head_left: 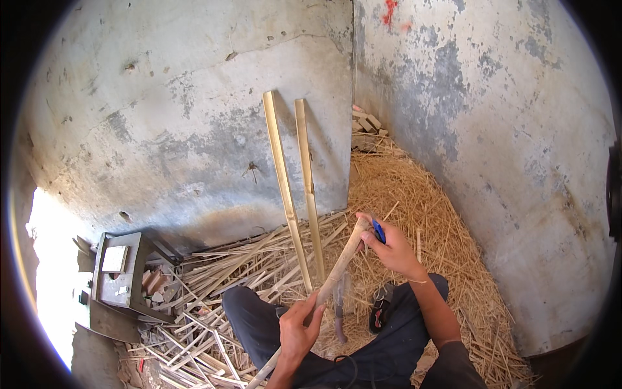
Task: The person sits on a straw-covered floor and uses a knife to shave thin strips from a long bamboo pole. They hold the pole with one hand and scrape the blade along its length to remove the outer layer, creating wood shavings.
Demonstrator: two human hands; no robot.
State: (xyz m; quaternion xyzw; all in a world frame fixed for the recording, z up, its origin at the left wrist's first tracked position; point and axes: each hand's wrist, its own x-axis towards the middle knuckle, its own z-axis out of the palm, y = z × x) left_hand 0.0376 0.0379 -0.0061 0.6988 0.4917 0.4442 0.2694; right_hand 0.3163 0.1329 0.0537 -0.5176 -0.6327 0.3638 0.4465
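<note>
A long pale wooden pole (338,271) slants across my lap, its thicker end up and to the right. My left hand (300,329) is wrapped round its lower part. Near the upper end, my right hand (392,251) grips the pole with thumb and fingers. A small blue tool (379,231) is also held in that hand; its exact kind does not show. Between my legs, partly behind the pole, lies a dark-handled tool (340,318), its working end unclear.
Two split bamboo lengths (282,162) lean against the worn wall (181,129). Thin strips (214,324) litter the floor at left; shavings (414,188) are heaped at right. A dark wooden stool (133,279) lies on its side at far left, near bricks (154,282).
</note>
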